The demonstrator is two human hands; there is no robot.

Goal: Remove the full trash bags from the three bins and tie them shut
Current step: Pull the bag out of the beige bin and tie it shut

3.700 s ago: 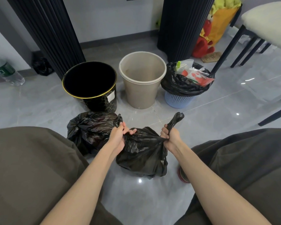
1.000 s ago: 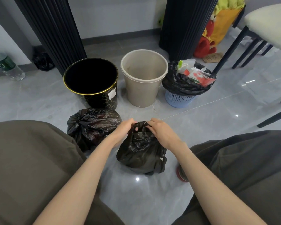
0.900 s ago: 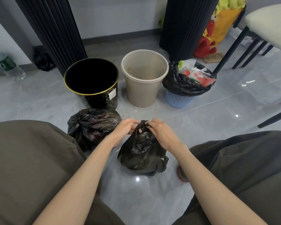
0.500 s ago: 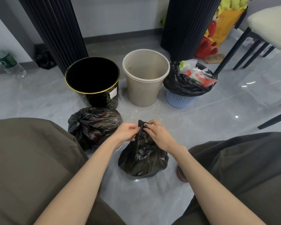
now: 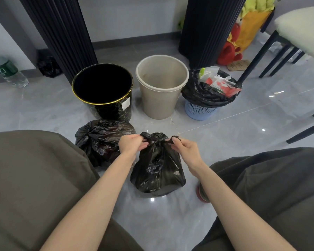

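Note:
A black trash bag (image 5: pixel 157 167) stands on the floor between my knees, with a knot at its top. My left hand (image 5: pixel 130 144) pinches the left tail of that knot and my right hand (image 5: pixel 186 148) pinches the right tail. A second black bag (image 5: pixel 100 139), tied, lies to the left behind my left hand. Behind them stand a black bin with a gold rim (image 5: pixel 105 104), bare inside, a beige bin (image 5: pixel 161 104), bare inside, and a blue mesh bin (image 5: pixel 199 111) whose black liner (image 5: pixel 203 95) holds paper and wrappers.
Two dark ribbed columns (image 5: pixel 208 29) rise behind the bins. A chair with black legs (image 5: pixel 257 53) stands at the right, a plastic bottle (image 5: pixel 8 71) lies at the far left, and a red and yellow plush toy (image 5: pixel 234 49) leans by the wall. My knees flank the bag.
The hands, close together over the bag's top a second ago, have pulled apart sideways, drawing the two tails out from the knot.

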